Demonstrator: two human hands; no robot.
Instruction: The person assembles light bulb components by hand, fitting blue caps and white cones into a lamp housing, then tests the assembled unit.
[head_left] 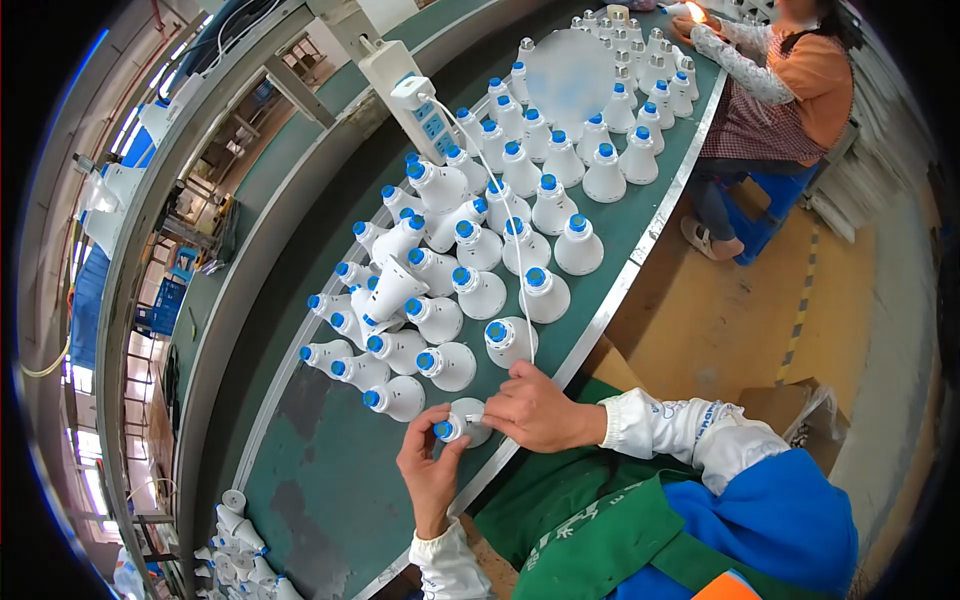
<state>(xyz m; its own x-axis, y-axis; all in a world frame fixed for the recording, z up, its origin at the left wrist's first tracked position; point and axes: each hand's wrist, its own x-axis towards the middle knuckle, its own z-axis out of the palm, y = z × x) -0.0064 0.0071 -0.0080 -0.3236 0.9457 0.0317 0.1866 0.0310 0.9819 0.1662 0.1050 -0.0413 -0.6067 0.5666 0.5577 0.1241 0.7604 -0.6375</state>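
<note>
My left hand (430,468) grips a white bulb-shaped lamp housing (468,420) by its blue-ringed neck, thumb and fingers on either side. My right hand (545,412) is closed in a pinch on the small end of a white cable (522,262), right at the side of that housing. From there the cable runs up past the other housings to a white plug adapter (411,95) in a power strip (420,120). Just beyond my hands stands another upright housing (510,342) with a blue top.
Many similar housings cover the green bench (315,440); several lie tilted in a heap (392,290). Loose white parts (238,550) are piled at lower left. A metal edge (625,275) borders the bench. A co-worker (790,85) sits on a blue stool (765,215) at the far right.
</note>
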